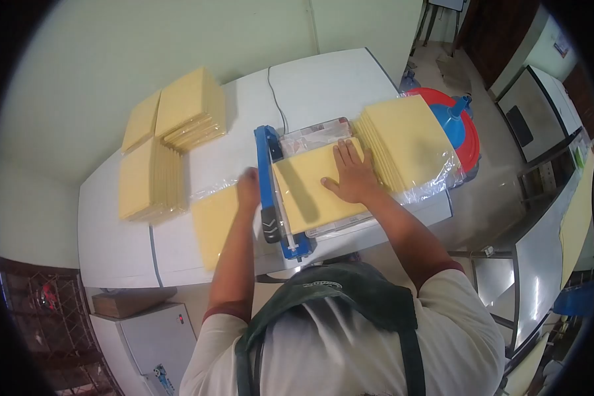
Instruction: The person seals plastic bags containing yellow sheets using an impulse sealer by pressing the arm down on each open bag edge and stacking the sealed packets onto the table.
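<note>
A blue impulse sealer (265, 178) with a black-tipped arm lies across the table. To its right, my right hand (354, 174) is spread flat on a yellow sheet pack (307, 188) in clear plastic, fingers apart. My left hand (249, 189) is on the sealer's other side, its fingers curled at the upper right corner of another plastic-wrapped yellow pack (216, 221). That pack lies at a slant near the table's front edge, partly behind my forearm. My left fingertips are small and slightly blurred.
Stacks of wrapped yellow packs (191, 102) stand at the back left, with another stack (148, 178) before them. A tall leaning stack (412, 142) is on the right. A cord (275, 92) runs over the white table (323, 76). Beyond it sits a red basin (467, 142).
</note>
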Available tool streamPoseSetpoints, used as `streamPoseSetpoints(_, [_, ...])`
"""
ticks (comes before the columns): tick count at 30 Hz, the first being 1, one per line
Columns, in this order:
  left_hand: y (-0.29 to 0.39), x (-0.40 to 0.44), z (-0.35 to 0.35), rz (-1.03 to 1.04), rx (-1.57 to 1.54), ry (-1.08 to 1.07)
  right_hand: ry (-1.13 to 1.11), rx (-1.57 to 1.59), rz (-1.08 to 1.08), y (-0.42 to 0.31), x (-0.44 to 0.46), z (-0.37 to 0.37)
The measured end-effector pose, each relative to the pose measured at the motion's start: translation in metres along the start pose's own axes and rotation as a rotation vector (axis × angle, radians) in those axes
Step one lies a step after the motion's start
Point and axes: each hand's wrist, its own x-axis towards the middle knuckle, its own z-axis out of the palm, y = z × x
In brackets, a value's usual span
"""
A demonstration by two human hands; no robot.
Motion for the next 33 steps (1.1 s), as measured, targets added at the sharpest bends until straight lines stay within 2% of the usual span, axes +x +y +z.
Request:
streamPoseSetpoints(1, [0.004,0.003,-0.001,0.003,-0.003,0.005,-0.025,0.017,0.035,0.000,0.000,-0.007])
streamPoseSetpoints(2, [-0.005,0.012,-0.020,0.039,-0.269,0.149,-0.046,0.033,0.072,0.001,0.004,-0.010])
streamPoseSetpoints(3, [0.019,0.001,-0.073,-0.010,-0.648,0.178,-0.041,0.052,0.072,-0.004,0.003,-0.010])
streamPoseSetpoints(5, [0.106,-0.053,-0.147,0.250,-0.966,0.297,0.061,0.056,0.142,0.009,0.002,0.001])
streamPoseSetpoints(6, [0.116,-0.079,-0.145,0.234,-0.963,0.297,0.047,0.056,0.136,0.009,-0.004,0.009])
streamPoseSetpoints(9, [0.160,-0.150,-0.122,0.986,-0.851,-0.544,0.076,-0.053,0.118,0.011,-0.005,0.020])
streamPoseSetpoints(10, [0.200,-0.170,-0.117,1.022,-0.753,-0.576,0.107,-0.022,0.098,0.013,-0.005,0.025])
streamPoseSetpoints(11, [0.206,-0.170,-0.076,0.911,-0.621,-0.582,0.140,0.008,0.083,0.014,-0.005,0.028])
streamPoseSetpoints(12, [0.194,-0.157,-0.024,0.800,-0.492,-0.584,0.070,-0.046,0.098,0.015,-0.002,0.029])
streamPoseSetpoints(14, [0.155,-0.134,0.056,0.525,-0.012,-0.285,0.028,-0.029,0.119,0.010,-0.002,0.018])
streamPoseSetpoints(16, [0.127,-0.109,0.060,0.521,0.138,-0.059,-0.011,-0.004,0.145,0.007,-0.001,0.014])
streamPoseSetpoints(20, [0.098,-0.105,0.038,0.466,0.099,-0.034,-0.037,-0.028,0.165,0.002,-0.003,0.010])
streamPoseSetpoints(23, [0.076,-0.103,0.043,0.517,0.090,0.075,-0.047,-0.020,0.158,0.004,0.000,0.007])
streamPoseSetpoints(25, [0.072,-0.107,0.036,0.516,-0.153,0.080,-0.053,-0.016,0.148,0.004,0.001,0.006])
streamPoseSetpoints(28, [0.043,-0.112,0.036,0.508,-0.107,-0.028,0.008,-0.095,0.154,-0.007,0.008,-0.002])
streamPoseSetpoints(29, [0.032,-0.113,0.042,0.530,-0.134,-0.078,-0.038,0.025,0.147,-0.016,0.016,-0.008])
streamPoseSetpoints(30, [0.030,-0.119,0.036,0.460,-0.113,-0.108,-0.088,0.147,0.143,-0.029,0.022,-0.015])
streamPoseSetpoints(32, [0.017,-0.124,0.036,0.445,-0.038,-0.112,0.030,0.668,-0.169,-0.078,0.028,-0.047])
streamPoseSetpoints(33, [0.008,-0.125,0.038,0.434,0.038,-0.121,-0.015,0.695,-0.310,-0.104,0.028,-0.060])
